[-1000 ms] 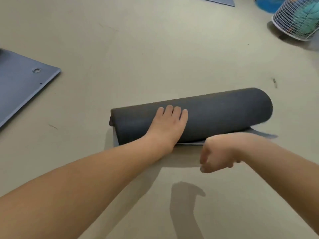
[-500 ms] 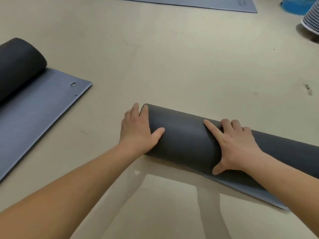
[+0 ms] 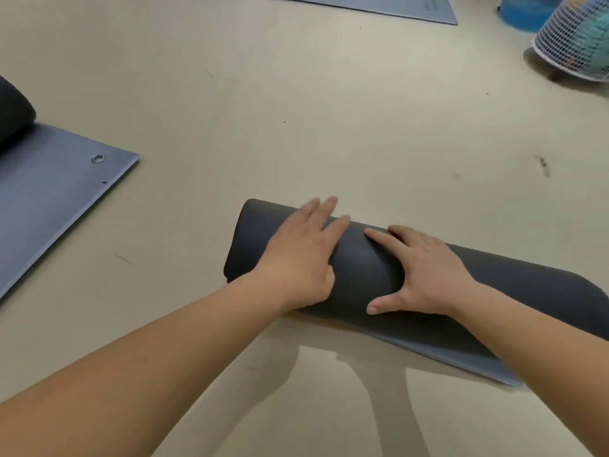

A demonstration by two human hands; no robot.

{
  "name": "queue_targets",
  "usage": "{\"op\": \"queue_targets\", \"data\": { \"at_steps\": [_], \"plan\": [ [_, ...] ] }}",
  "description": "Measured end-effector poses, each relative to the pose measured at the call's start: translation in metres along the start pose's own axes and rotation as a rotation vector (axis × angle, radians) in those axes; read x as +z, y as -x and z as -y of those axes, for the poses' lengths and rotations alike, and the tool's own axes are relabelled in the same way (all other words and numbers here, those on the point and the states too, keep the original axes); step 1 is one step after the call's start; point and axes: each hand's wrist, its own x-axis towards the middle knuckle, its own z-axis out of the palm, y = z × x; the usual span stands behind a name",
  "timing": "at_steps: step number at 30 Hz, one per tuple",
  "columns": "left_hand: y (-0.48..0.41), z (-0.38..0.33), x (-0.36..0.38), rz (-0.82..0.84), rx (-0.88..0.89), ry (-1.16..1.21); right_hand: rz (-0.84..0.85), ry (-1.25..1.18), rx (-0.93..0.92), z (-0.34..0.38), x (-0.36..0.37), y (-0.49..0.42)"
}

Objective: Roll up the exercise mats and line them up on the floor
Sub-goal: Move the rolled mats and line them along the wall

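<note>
A dark grey rolled exercise mat (image 3: 527,288) lies on the beige floor, running from the middle of the view to the right edge, with a thin strip of its blue-grey tail showing along its near side. My left hand (image 3: 300,258) lies flat on top of the roll near its left end, fingers straight. My right hand (image 3: 425,272) presses flat on the roll just to the right of the left hand, thumb spread toward me. A second mat (image 3: 49,189), partly rolled, lies at the left edge with its blue-grey flat part spread out.
A third flat blue-grey mat (image 3: 379,4) lies at the top of the view. A white mesh basket (image 3: 573,41) stands at the top right beside a blue object (image 3: 524,13). Bare floor (image 3: 313,127) separates the mats.
My left hand moved from the roll's end cap onto its top. The roll turned further, leaving less flat tail showing. My right hand stays pressed on it. The view shifted.
</note>
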Motion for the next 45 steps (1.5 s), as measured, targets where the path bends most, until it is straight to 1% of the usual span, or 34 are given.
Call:
{"op": "queue_targets", "data": {
  "at_steps": [1, 3, 5, 7, 8, 9, 10, 11, 12, 14, 15, 18, 19, 20, 22, 23, 24, 25, 27, 28, 30, 32, 34, 38, 41, 45],
  "plan": [
    [-0.006, -0.017, 0.005, 0.073, 0.073, -0.010, 0.017, -0.034, -0.004, -0.007, -0.003, 0.004],
    [-0.018, -0.038, 0.018, 0.172, 0.098, -0.190, 0.014, -0.099, 0.051, -0.032, -0.012, 0.014],
    [-0.029, -0.052, 0.016, 0.223, 0.040, -0.300, -0.022, -0.093, 0.218, -0.072, -0.021, 0.030],
    [-0.042, -0.071, 0.008, 0.261, -0.036, -0.321, -0.048, -0.073, 0.456, -0.124, -0.018, 0.054],
    [-0.048, -0.083, 0.004, 0.274, -0.043, -0.351, -0.041, -0.103, 0.573, -0.149, -0.010, 0.069],
    [-0.054, -0.097, 0.002, 0.282, -0.013, -0.401, -0.034, -0.194, 0.674, -0.171, 0.000, 0.086],
    [-0.061, -0.111, 0.001, 0.285, 0.042, -0.450, -0.045, -0.337, 0.740, -0.188, 0.011, 0.100],
    [-0.068, -0.125, 0.002, 0.296, 0.097, -0.459, -0.071, -0.484, 0.765, -0.201, 0.021, 0.113],
    [-0.076, -0.140, 0.002, 0.317, 0.136, -0.424, -0.105, -0.603, 0.749, -0.210, 0.029, 0.123],
    [-0.093, -0.170, 0.006, 0.390, 0.184, -0.369, -0.158, -0.739, 0.662, -0.227, 0.041, 0.136],
    [-0.101, -0.186, 0.011, 0.422, 0.187, -0.379, -0.185, -0.802, 0.617, -0.234, 0.046, 0.142],
    [-0.120, -0.228, 0.027, 0.434, 0.092, -0.428, -0.226, -1.018, 0.506, -0.246, 0.064, 0.158],
    [-0.121, -0.241, 0.032, 0.407, 0.072, -0.461, -0.241, -1.033, 0.487, -0.246, 0.070, 0.162],
    [-0.120, -0.252, 0.036, 0.356, 0.094, -0.517, -0.265, -1.017, 0.480, -0.245, 0.076, 0.163],
    [-0.106, -0.277, 0.048, 0.214, 0.275, -0.602, -0.310, -0.947, 0.496, -0.242, 0.084, 0.160],
    [-0.094, -0.290, 0.059, 0.165, 0.372, -0.569, -0.322, -0.910, 0.510, -0.241, 0.086, 0.158],
    [-0.079, -0.303, 0.075, 0.155, 0.419, -0.468, -0.336, -0.887, 0.520, -0.241, 0.088, 0.157],
    [-0.061, -0.315, 0.095, 0.192, 0.386, -0.339, -0.350, -0.878, 0.530, -0.241, 0.090, 0.156],
    [-0.030, -0.330, 0.138, 0.358, 0.214, -0.162, -0.379, -0.899, 0.539, -0.241, 0.094, 0.157],
    [-0.021, -0.331, 0.159, 0.435, 0.126, -0.121, -0.392, -0.936, 0.537, -0.242, 0.096, 0.158],
    [-0.009, -0.324, 0.192, 0.513, 0.034, -0.118, -0.411, -1.013, 0.523, -0.243, 0.099, 0.161],
    [-0.004, -0.315, 0.208, 0.512, 0.014, -0.115, -0.412, -1.028, 0.522, -0.240, 0.101, 0.165],
    [-0.002, -0.311, 0.214, 0.468, 0.027, -0.107, -0.420, -0.994, 0.539, -0.235, 0.103, 0.168],
    [-0.001, -0.308, 0.216, 0.437, 0.010, -0.018, -0.420, -0.953, 0.606, -0.219, 0.105, 0.168],
    [0.003, -0.305, 0.221, 0.438, 0.013, 0.018, -0.406, -0.972, 0.655, -0.201, 0.110, 0.167],
    [0.012, -0.308, 0.231, 0.451, 0.016, -0.021, -0.408, -0.986, 0.690, -0.184, 0.115, 0.171]
  ]
}}
